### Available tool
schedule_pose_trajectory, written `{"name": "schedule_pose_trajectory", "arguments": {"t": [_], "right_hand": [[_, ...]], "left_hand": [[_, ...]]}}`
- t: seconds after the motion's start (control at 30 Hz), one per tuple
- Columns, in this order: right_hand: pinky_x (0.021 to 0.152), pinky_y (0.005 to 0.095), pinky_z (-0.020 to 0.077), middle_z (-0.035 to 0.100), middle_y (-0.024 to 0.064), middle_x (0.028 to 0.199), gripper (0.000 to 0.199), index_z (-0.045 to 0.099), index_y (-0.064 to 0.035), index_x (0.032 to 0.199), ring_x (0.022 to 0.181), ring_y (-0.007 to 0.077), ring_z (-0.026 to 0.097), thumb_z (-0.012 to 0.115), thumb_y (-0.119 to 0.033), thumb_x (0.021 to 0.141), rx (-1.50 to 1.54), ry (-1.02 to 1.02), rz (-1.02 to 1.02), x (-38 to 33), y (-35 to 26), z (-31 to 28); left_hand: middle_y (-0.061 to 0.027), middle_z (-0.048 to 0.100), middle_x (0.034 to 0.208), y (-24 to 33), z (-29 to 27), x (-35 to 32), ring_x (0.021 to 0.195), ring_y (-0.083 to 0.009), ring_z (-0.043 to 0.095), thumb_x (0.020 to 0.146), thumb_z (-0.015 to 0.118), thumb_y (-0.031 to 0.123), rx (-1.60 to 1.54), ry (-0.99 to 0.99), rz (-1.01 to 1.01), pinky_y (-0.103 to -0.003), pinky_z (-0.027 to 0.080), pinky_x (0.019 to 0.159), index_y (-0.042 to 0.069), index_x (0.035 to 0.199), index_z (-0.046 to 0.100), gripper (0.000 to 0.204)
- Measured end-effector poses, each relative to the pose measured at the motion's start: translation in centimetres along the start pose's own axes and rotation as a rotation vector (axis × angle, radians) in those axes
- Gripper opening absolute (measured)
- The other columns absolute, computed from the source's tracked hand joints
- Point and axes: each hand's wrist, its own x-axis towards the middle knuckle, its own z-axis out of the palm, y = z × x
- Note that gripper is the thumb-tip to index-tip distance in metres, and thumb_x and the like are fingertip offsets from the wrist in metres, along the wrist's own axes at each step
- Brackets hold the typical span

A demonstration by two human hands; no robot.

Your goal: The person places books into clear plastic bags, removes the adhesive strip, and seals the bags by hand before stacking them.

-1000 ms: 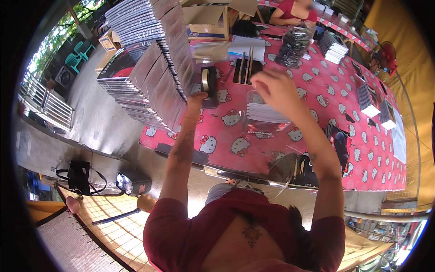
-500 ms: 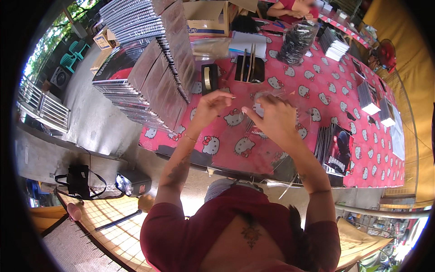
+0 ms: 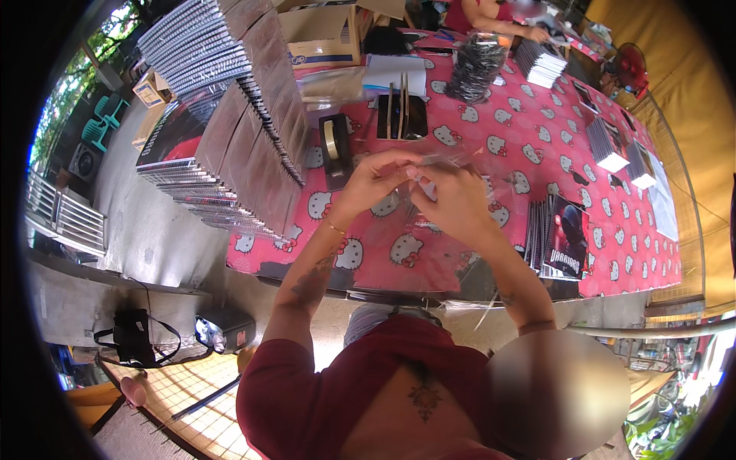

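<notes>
My left hand (image 3: pixel 377 184) and my right hand (image 3: pixel 458 201) meet over the near part of the table, fingertips almost touching. The left fingers are closed in a pinch; whatever sits between them is too small to make out. My right hand is closed on a thin clear plastic sleeve (image 3: pixel 501 186), which spreads out around and beneath it on the tablecloth. Left of my left hand stands a black tape dispenser (image 3: pixel 335 159) with a tan roll. Beyond the hands is a black holder (image 3: pixel 414 123) with upright thin pieces in it.
Tall stacks of spiral-bound notebooks (image 3: pixel 253 157) rise at the left. A smaller notebook pile (image 3: pixel 566 238) lies at the right on the pink patterned tablecloth (image 3: pixel 406 249). Farther back are a cardboard box (image 3: pixel 322 38), a black plastic-wrapped bundle (image 3: pixel 477 67) and a co-worker's arm (image 3: pixel 498 27).
My left hand has moved right, bringing its fingertips up to those of my right hand. The view has shifted slightly. The co-worker's arm now stretches toward a notebook stack.
</notes>
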Motion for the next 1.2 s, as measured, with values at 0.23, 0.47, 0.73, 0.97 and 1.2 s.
{"name": "schedule_pose_trajectory", "arguments": {"t": [0.23, 0.47, 0.73, 0.97, 1.2], "right_hand": [[0.081, 0.0410, 0.0491, 0.070, 0.0071, 0.101, 0.029, 0.071, -0.0083, 0.094, 0.087, 0.0246, 0.069, 0.077, -0.031, 0.078, -0.102, -0.292, -0.089, -0.8, 2.4, -3.4], [0.087, 0.0384, 0.0458, 0.055, 0.0090, 0.121, 0.066, 0.054, -0.0070, 0.115, 0.108, 0.0275, 0.057, 0.091, -0.025, 0.063, 0.195, 0.064, 0.121, -4.1, 11.3, -9.5], [0.114, 0.0503, 0.0282, 0.046, 0.0093, 0.146, 0.077, 0.062, -0.0216, 0.130, 0.136, 0.0293, 0.041, 0.091, -0.029, 0.059, 0.164, -0.370, -0.156, -7.8, 13.6, -2.4], [0.118, 0.0576, 0.0204, 0.025, 0.0116, 0.162, 0.076, 0.061, -0.0299, 0.137, 0.150, 0.0319, 0.022, 0.088, -0.031, 0.065, 0.125, -0.412, -0.165, -7.7, 13.4, -1.8], [0.110, 0.0489, 0.0365, 0.053, 0.0171, 0.138, 0.061, 0.067, -0.0165, 0.124, 0.136, 0.0326, 0.043, 0.070, -0.061, 0.083, 0.634, -0.131, 0.124, -5.2, 17.0, -0.5]], "left_hand": [[-0.0031, 0.055, 0.109, 0.8, -1.2, 2.7, 0.107, -0.0194, 0.050, 0.086, 0.076, 0.018, 0.431, -0.063, 0.195, -0.034, 0.043, 0.092, 0.015, 0.099, 0.078, 0.014], [-0.0082, 0.046, 0.146, 1.6, 0.8, 4.0, 0.138, -0.0245, 0.035, 0.092, 0.071, 0.022, 0.620, -0.101, 0.240, -0.043, 0.026, 0.114, 0.013, 0.100, 0.078, 0.014], [-0.0082, 0.035, 0.154, -1.0, 4.8, 5.0, 0.142, -0.0318, 0.027, 0.084, 0.076, 0.021, 0.796, -0.025, 0.265, -0.048, 0.021, 0.113, 0.023, 0.091, 0.079, 0.008], [-0.0165, 0.022, 0.160, -4.0, 7.1, 5.2, 0.142, -0.0406, 0.024, 0.076, 0.082, 0.022, 0.992, -0.010, 0.328, -0.056, 0.019, 0.112, 0.029, 0.118, 0.071, 0.045], [-0.0276, 0.037, 0.150, -3.2, 6.0, 5.6, 0.134, -0.0313, 0.045, 0.082, 0.081, 0.033, 0.508, 0.278, 0.016, -0.043, 0.040, 0.105, 0.006, 0.154, 0.030, 0.092]]}}
